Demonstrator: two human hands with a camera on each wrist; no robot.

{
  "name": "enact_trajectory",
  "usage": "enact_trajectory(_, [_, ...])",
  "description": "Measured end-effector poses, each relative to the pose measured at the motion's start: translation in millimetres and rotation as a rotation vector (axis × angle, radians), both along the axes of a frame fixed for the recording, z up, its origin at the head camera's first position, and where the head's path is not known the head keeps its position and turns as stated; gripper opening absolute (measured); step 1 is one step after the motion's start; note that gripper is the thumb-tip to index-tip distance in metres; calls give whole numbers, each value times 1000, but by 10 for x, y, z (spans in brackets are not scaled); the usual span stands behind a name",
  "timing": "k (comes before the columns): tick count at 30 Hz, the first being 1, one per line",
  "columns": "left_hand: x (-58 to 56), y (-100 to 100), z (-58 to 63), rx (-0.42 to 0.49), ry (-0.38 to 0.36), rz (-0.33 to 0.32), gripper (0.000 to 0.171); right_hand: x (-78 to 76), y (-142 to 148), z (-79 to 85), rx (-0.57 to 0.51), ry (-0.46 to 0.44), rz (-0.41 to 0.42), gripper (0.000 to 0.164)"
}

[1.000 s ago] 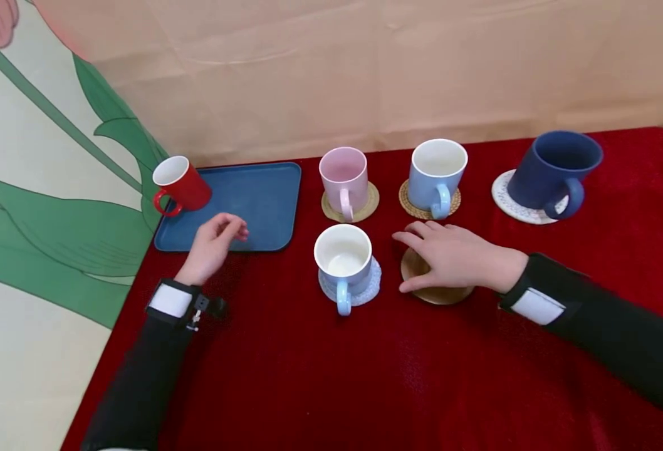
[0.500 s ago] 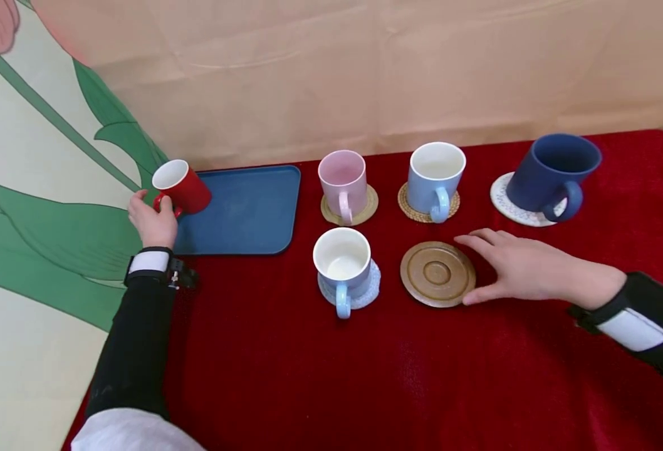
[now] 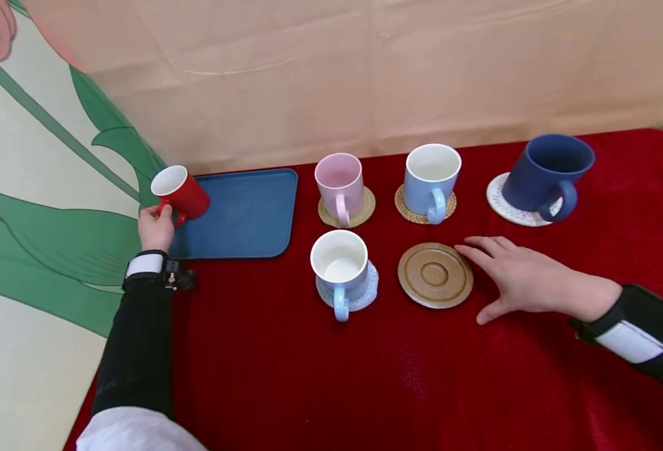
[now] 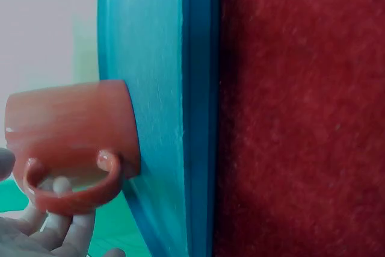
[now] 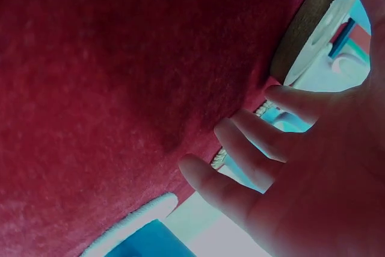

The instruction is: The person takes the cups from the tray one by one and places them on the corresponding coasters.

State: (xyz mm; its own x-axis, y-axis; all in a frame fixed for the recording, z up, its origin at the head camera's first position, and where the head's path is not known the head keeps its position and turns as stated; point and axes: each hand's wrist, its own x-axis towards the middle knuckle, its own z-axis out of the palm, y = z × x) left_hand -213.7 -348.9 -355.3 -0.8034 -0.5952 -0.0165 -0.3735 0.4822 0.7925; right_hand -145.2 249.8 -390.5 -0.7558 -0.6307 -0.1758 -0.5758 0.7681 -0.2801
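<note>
In the head view my left hand (image 3: 155, 229) is at the left end of the blue tray (image 3: 241, 219), gripping the handle of a red mug (image 3: 192, 198) with a white inside. The left wrist view shows a fingertip through the loop of the red mug (image 4: 66, 118); its base meets the tray (image 4: 150, 88). My right hand (image 3: 520, 275) is spread just to the right of a round brown wooden coaster (image 3: 416, 275) with a ring groove, holding nothing. In the right wrist view the fingers (image 5: 240, 154) are apart, and the coaster (image 5: 304, 34) shows beyond them.
On the red cloth, a pink mug (image 3: 339, 181), a light blue mug (image 3: 428, 185) and a dark blue mug (image 3: 540, 178) stand on coasters along the back. Nearer, a blue-grey mug (image 3: 339, 260) sits on a pale blue coaster (image 3: 370, 285). A wall rises behind.
My left hand has moved left from the front of the tray to the red mug's handle and taken hold. My right hand has moved off the brown coaster to its right.
</note>
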Motion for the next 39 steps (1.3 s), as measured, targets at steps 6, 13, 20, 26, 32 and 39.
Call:
enact_trajectory(6, [-25,146,-79,233,173,-25,28,22,10,-4,-3,8,-8,117])
enact_trajectory(13, [-99,268,-155,682,313,72,44,38,4,-19,-14,15,-7,118])
enact_trajectory(20, [-128,233,-231,831,411,41,38,38,9,-31,-14,18,-11,118])
enact_trajectory(26, [-115,158,-246,877,397,-123,40,37,8,-21,-10,15,-15,118])
enact_trajectory(32, [-63,77,-193,885,301,-350,46,41,3,-8,2,-3,-27,119])
enact_trajectory(39, [6,-6,-73,1016,77,-457,41,34,1,-10,1,-9,-21,119])
